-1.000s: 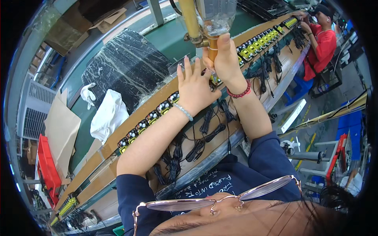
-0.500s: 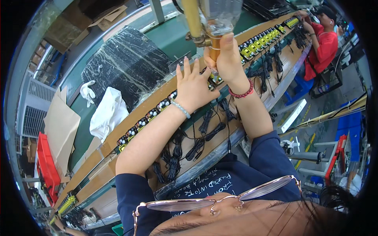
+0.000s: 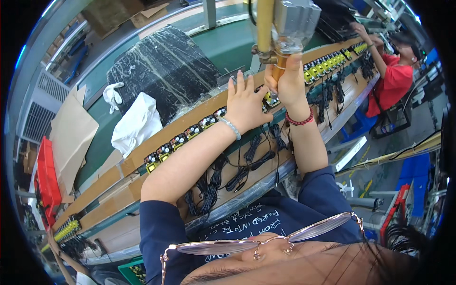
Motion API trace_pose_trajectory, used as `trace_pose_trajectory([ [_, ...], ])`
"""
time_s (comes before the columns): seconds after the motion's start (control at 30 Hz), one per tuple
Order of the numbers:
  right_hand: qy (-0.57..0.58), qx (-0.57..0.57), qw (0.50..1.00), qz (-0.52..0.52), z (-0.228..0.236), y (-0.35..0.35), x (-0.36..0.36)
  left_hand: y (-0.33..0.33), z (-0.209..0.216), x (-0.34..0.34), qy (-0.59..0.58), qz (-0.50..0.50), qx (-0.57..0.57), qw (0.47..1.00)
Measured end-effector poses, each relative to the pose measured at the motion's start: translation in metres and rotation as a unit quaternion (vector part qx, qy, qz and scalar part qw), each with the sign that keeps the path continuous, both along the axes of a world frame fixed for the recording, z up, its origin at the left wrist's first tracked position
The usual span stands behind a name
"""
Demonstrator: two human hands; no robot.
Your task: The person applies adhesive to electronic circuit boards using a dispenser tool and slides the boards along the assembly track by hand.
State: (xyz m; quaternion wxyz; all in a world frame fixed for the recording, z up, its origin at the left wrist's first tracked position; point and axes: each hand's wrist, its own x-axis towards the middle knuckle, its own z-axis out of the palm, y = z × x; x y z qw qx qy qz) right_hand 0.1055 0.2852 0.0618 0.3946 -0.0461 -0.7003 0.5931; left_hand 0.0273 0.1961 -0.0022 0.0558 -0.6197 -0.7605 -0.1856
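My right hand (image 3: pixel 290 88) is wrapped round a hanging tool with an amber barrel (image 3: pixel 280 62). Its top is covered in clear plastic, and its tip is hidden by my fingers. My left hand (image 3: pixel 244 107) lies with fingers spread over a long row of small black-and-yellow units (image 3: pixel 179 141), just left of the tool. One unit (image 3: pixel 271 99) shows between my two hands, beneath the tool. Black coiled cables (image 3: pixel 209 194) hang from the units toward me. Whether my left fingers press on a unit is hidden.
A yellow pole (image 3: pixel 264 23) stands beside the tool. Beyond the row lie a plastic-wrapped black bundle (image 3: pixel 156 71), a white cloth bag (image 3: pixel 137 124) and a white glove (image 3: pixel 113 95). A co-worker in red (image 3: pixel 394 90) works at the far right; another person's arm (image 3: pixel 59 254) reaches in lower left.
The view has shifted, so the scene sits slightly further right. Both hands keep their places, the right one still round the tool. The co-worker in red has lifted an arm.
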Motion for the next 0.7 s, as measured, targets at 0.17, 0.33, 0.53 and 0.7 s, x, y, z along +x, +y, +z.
trace_pose_trajectory([
  [0.17, -0.013, -0.027, 0.999, 0.019, 0.002, -0.005, 0.004, -0.017, -0.002, 0.0, -0.002, 0.008, -0.001, 1.0],
  [0.33, 0.02, -0.017, 0.999, 0.026, 0.006, -0.001, -0.002, -0.093, 0.039, -0.025, -0.107, -0.002, 0.047, 0.993],
  [0.53, -0.08, 0.0, 0.997, 0.017, 0.017, 0.007, 0.006, -0.268, 0.035, -0.057, -0.066, 0.27, 0.057, 0.959],
  [0.7, -0.147, 0.005, 0.989, 0.032, 0.031, -0.003, 0.007, -0.36, 0.019, 0.005, -0.118, 0.347, -0.007, 0.93],
])
